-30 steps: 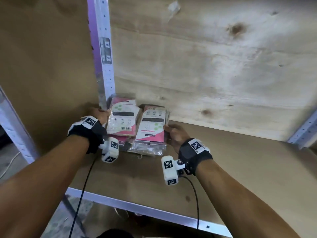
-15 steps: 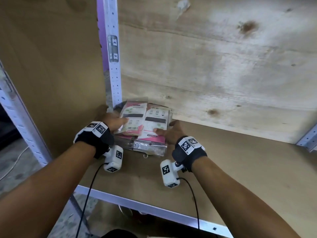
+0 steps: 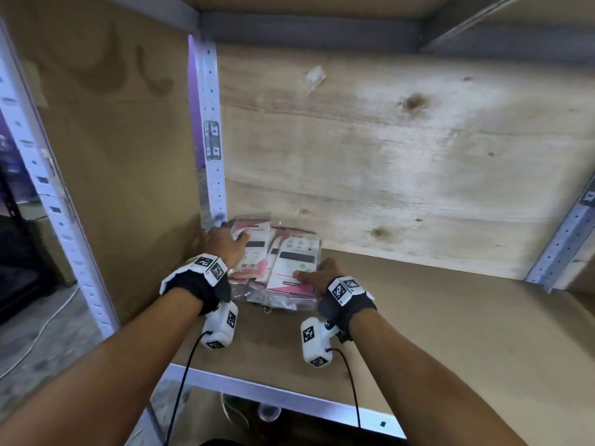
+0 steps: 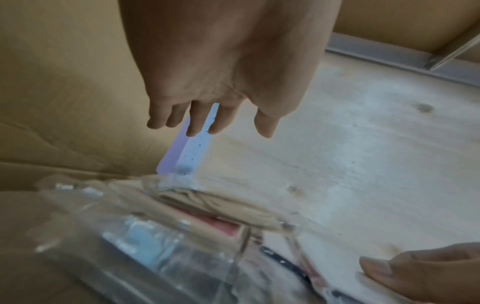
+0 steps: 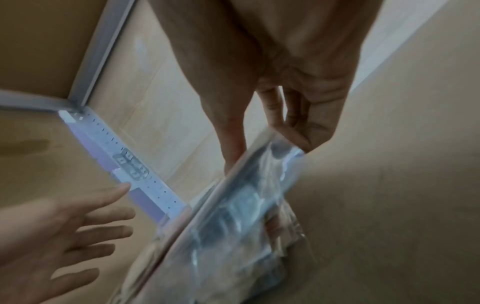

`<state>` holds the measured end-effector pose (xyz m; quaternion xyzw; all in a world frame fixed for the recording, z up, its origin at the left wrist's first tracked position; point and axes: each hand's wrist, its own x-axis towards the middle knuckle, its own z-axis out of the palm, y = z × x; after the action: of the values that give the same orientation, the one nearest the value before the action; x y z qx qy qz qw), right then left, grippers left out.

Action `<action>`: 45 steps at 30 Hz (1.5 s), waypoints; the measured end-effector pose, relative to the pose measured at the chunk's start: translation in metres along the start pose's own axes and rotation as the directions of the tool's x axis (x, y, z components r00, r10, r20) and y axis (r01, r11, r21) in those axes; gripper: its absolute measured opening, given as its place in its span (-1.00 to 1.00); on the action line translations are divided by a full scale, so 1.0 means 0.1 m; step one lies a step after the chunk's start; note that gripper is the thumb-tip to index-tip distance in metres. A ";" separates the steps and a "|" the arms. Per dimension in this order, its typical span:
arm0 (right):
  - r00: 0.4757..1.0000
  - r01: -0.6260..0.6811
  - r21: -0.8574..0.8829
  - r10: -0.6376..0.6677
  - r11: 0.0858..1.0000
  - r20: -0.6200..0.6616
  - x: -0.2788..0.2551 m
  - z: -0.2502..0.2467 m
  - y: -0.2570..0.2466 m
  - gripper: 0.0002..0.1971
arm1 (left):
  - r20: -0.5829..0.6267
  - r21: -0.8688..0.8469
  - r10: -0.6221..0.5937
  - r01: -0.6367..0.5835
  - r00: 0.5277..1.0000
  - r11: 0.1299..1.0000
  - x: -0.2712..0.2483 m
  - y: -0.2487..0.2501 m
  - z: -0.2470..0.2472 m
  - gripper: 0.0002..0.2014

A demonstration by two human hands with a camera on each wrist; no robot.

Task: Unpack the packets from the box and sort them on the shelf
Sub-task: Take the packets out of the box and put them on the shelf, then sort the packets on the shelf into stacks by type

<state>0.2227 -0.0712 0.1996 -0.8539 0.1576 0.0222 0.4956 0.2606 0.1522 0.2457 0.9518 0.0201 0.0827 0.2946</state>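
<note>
Left hand (image 3: 225, 244) flat over packets (image 3: 277, 268) in shelf (image 3: 450, 333) corner; right hand (image 3: 317, 276) on front packet.

You face a plywood back wall (image 3: 402, 175), perforated metal posts (image 3: 211, 140), and a grey floor (image 3: 42, 342) at left.
</note>
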 end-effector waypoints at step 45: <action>0.974 0.060 0.496 -0.159 0.866 0.160 -1.06 -1.81 1.67 -0.74 | 0.559 -0.738 0.334 0.272 0.759 0.617 -1.36 1.47 1.50 -0.67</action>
<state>0.0517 -0.2758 0.1723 -0.7024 0.0597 0.0374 0.7083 0.1507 -0.0644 0.1865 0.6902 -0.1395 -0.2468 0.6658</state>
